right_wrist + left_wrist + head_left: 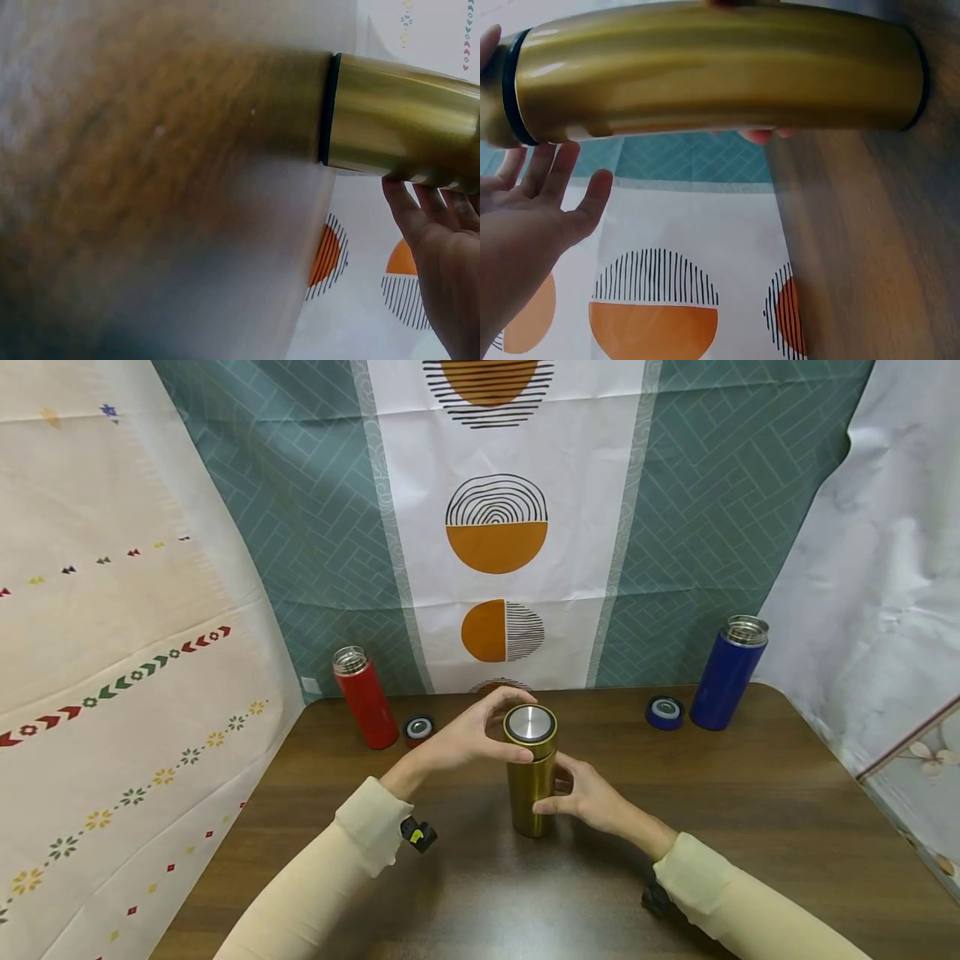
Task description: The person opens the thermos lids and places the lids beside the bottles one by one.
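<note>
A gold thermos flask (532, 793) stands upright on the wooden table, its lid (530, 727) on top with a silver disc in it. My left hand (476, 732) holds the lid from the left, thumb in front and fingers behind. Lower down, my right hand (592, 797) grips the flask's body from the right. The left wrist view shows the gold body (720, 71) lengthwise, with fingertips of the left hand (536, 199) at the lid end. In the right wrist view, fingers of the right hand (446, 240) touch the body; its dark-rimmed base meets the table.
At the back left, a red flask (367, 706) stands lidless beside its lid (418, 728). A lidless blue flask (723, 681) stands at the back right, its blue lid (664, 712) to its left. Patterned cloth hangs behind the table (750, 827).
</note>
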